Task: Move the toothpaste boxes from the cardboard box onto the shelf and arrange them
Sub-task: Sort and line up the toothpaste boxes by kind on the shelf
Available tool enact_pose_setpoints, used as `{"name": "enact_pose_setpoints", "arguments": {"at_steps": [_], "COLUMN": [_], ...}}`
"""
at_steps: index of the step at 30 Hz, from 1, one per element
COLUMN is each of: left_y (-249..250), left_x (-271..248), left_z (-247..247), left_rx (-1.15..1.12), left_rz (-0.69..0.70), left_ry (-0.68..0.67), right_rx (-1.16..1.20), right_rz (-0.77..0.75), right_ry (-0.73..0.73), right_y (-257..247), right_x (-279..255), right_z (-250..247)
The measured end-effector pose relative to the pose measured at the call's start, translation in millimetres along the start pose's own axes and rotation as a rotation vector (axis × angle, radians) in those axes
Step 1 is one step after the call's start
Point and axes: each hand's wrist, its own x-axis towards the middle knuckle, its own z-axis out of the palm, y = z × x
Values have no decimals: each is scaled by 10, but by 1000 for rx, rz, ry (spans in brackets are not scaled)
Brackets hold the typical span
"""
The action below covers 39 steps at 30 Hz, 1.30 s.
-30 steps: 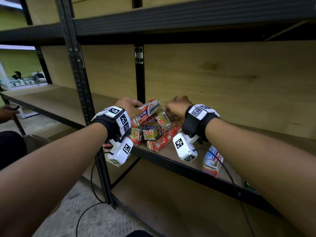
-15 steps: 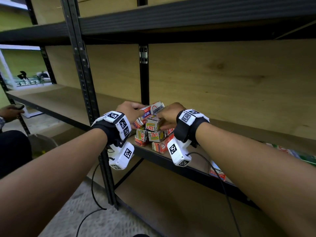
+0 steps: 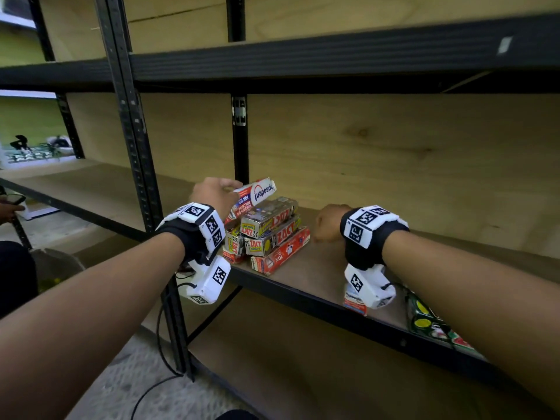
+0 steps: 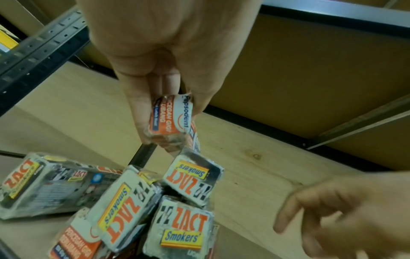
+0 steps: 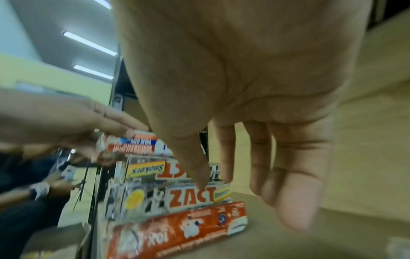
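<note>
A pile of toothpaste boxes lies on the wooden shelf board, silver Zact boxes over red Pepsodent ones. My left hand grips one end of a red and white Pepsodent box at the top of the pile; the left wrist view shows the Pepsodent box held between fingers and thumb. My right hand hovers just right of the pile with fingers loosely bent and nothing in it, in the right wrist view too. The cardboard box is out of view.
A black steel upright stands left of the pile, another upright behind it. More boxes lie at the shelf's front edge: a white one and green ones. Another person's hand shows at far left.
My right hand has let go of the pile and moved off to the right. The left hand stays on the top Pepsodent box. The boxes now lie more neatly stacked.
</note>
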Motion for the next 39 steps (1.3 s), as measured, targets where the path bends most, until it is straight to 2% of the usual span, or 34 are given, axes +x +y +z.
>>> {"name": "enact_pose_setpoints", "arguments": {"at_steps": [2, 4, 10, 13, 16, 23, 28, 32, 39], "left_y": [70, 143, 332, 381, 405, 419, 431, 416, 342], "left_x": [-27, -56, -189, -297, -387, -469, -480, -482, -490], "left_z": [-13, -23, 111, 251, 394, 517, 518, 495, 480], "left_rx": [-35, -94, -324, -415, -462, -528, -544, -577, -560], "left_rz": [14, 25, 0, -53, -81, -114, -127, -149, -124], "left_ry": [37, 71, 21, -26, -67, -130, -153, -168, -185], "right_rx": [-127, -298, -249, -260, -219, 68, 193, 143, -2], "right_rz": [37, 143, 181, 126, 125, 52, 29, -10, 76], "right_ry": [-42, -71, -208, -158, -169, -77, -109, -78, -64], "right_y": [213, 455, 533, 602, 584, 666, 759, 825, 849], "right_x": [33, 201, -407, -438, -503, -563, -432, -329, -256], "right_z": [96, 250, 282, 382, 398, 343, 333, 231, 387]}}
